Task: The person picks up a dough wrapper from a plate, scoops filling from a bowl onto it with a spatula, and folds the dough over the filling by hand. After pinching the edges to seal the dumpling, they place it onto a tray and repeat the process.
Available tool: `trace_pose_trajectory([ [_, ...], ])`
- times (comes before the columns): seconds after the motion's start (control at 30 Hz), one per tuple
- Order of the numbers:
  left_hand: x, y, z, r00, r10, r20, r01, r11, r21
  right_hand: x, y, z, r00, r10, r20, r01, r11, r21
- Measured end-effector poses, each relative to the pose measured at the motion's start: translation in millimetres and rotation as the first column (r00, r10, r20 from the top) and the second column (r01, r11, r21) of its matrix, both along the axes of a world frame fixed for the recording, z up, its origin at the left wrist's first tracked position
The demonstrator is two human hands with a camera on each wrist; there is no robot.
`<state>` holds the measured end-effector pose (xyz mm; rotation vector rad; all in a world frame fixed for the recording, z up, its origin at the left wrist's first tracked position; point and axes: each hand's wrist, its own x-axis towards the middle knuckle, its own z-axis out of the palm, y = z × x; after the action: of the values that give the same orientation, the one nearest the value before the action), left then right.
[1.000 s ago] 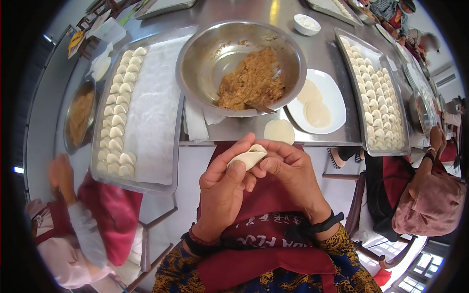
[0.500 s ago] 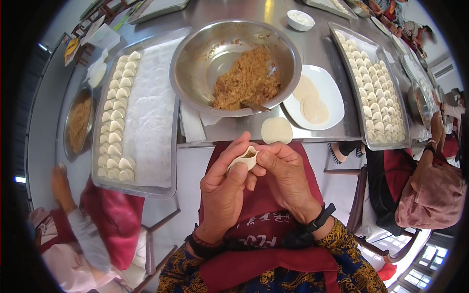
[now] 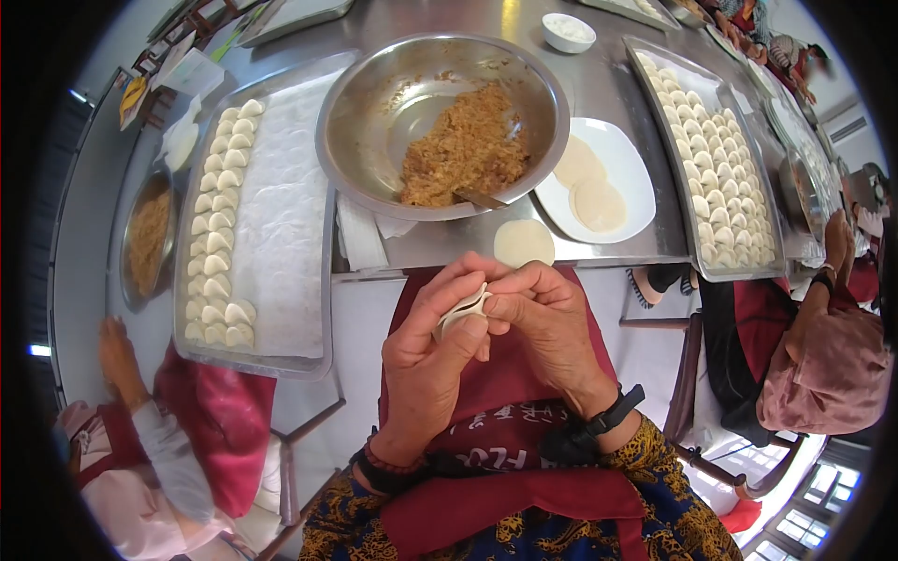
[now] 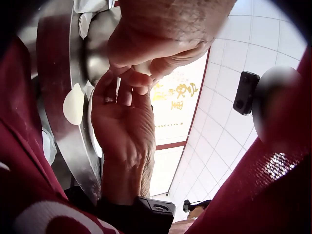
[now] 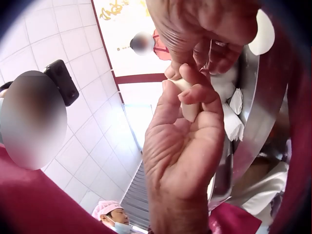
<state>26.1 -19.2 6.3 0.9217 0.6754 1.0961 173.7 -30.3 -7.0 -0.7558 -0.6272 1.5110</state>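
Observation:
A half-folded dumpling (image 3: 458,312) is held up in front of the apron, its edges partly pinched together with a narrow gap on top. My left hand (image 3: 426,329) cups it from the left, thumb lying along the near side and fingers behind. From the right, my right hand (image 3: 544,323) pinches its edge between thumb and forefinger. In the right wrist view the dumpling's pale underside (image 5: 190,111) shows among the left fingers. A single round wrapper (image 3: 524,243) lies at the table edge just beyond the hands.
A big steel bowl (image 3: 329,150) holds brown filling and a utensil. Beside it, a white plate (image 3: 639,201) carries wrappers. Trays (image 3: 304,360) (image 3: 692,245) with rows of dumplings flank the bowl. A small white bowl (image 3: 569,45) stands farther back. Other people sit on both sides.
The dumpling's opening, which showed filling half a second ago, has narrowed as the right thumb and forefinger press its edges. The head view has shifted slightly; both hands stay together.

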Motion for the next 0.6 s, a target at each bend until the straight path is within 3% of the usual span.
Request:
trace_pose_trajectory([
  [0.03, -0.5, -0.1, 0.4, 1.000, 0.000, -0.031, 0.001, 1.000, 0.010, -0.2, 0.0, -0.1, 1.000, 0.000, 0.000, 0.000, 1.000, -0.001],
  [0.1, -5.3, 1.2, -1.2, 0.997, -0.051, -0.055, 0.049, 0.998, -0.046, -1.0, 1.9, 0.4, 0.979, -0.111, 0.173, 0.105, 0.994, 0.043],
  [0.17, -4.7, 1.0, 0.5, 0.992, -0.102, -0.076, 0.094, 0.990, -0.103, 0.6, 3.9, 5.0, 0.984, -0.091, 0.152, 0.091, 0.996, 0.006],
  [0.23, 1.4, 0.9, 7.7, 0.998, -0.029, -0.056, 0.021, 0.990, -0.138, 4.3, 4.7, 5.9, 0.989, -0.073, 0.130, 0.078, 0.996, -0.031],
  [0.33, 0.2, 3.4, 6.7, 0.995, -0.078, -0.068, 0.068, 0.988, -0.135, 15.9, 3.1, 7.0, 0.981, 0.160, 0.108, -0.148, 0.983, -0.113],
  [0.47, -2.6, 3.3, 1.1, 0.991, -0.121, -0.061, 0.113, 0.986, -0.121, 11.2, -0.4, -4.8, 0.984, 0.095, 0.153, -0.085, 0.994, -0.067],
  [0.53, -3.1, 3.4, -0.3, 0.991, -0.127, -0.052, 0.120, 0.985, -0.121, 6.2, -1.2, -9.4, 0.982, -0.024, 0.189, 0.024, 1.000, 0.003],
  [0.6, -2.9, 4.7, 3.0, 0.989, -0.132, -0.069, 0.123, 0.985, -0.122, 9.0, -2.5, -6.1, 0.991, 0.034, 0.126, -0.029, 0.999, -0.039],
])
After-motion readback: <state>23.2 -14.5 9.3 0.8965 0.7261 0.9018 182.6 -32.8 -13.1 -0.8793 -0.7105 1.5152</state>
